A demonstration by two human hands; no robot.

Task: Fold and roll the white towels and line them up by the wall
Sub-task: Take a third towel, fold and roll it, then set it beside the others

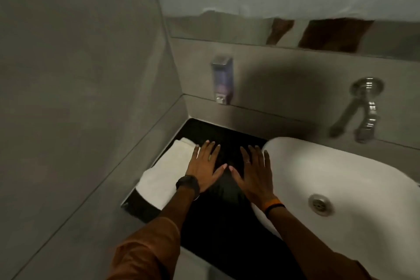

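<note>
The white towels [167, 171] lie on the black counter [218, 229] along the left wall [75, 98], smooth and pale against the dark top. They read as rolled or folded bundles: one large one nearer, and a smaller fold at its far end (whether that is a second towel or a lap of the first is hard to tell).

Two hands are in view. The left hand [205, 166] is flat with fingers spread, its outer edge just touching the towels; a dark watch sits on that wrist. The right hand [255, 174] is likewise flat and splayed on the counter, beside the rim of the one white basin [341, 177], gripping nothing. One soap dispenser [222, 79] and one tap [363, 109] hang on the far wall. The mirror's [284, 0] reflection is blurred and cut off.
</note>
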